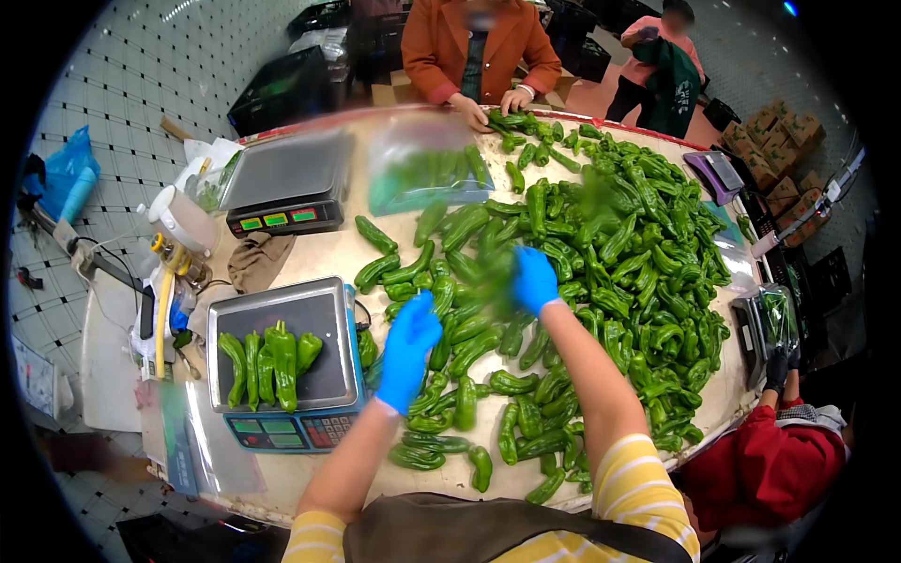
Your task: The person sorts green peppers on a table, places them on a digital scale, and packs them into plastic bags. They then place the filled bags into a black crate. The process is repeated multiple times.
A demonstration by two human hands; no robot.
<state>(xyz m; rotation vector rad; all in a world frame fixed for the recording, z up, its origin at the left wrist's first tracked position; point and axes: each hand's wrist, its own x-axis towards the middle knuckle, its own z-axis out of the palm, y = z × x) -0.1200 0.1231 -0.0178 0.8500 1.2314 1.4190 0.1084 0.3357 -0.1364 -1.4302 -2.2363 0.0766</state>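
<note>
My left hand (409, 352), in a blue glove, hovers over the green peppers just right of the near scale; its fingers touch or nearly touch a pepper, and I cannot tell whether it grips one. My right hand (535, 280), also blue-gloved, is at the edge of the big pile of green peppers (633, 260). Blurred green peppers (496, 278) are at its fingertips, seemingly held. Several green peppers (284, 366) lie side by side on the metal pan of the blue digital scale (281, 302), left of my left hand.
Beyond lie a second scale (285, 172) and a clear bag of peppers (433, 172). A brown cloth (259, 262), a white jug (184, 219) and flat plastic bags (218, 440) are on the left. One person handles peppers across the table; another works at a right-hand scale (752, 338).
</note>
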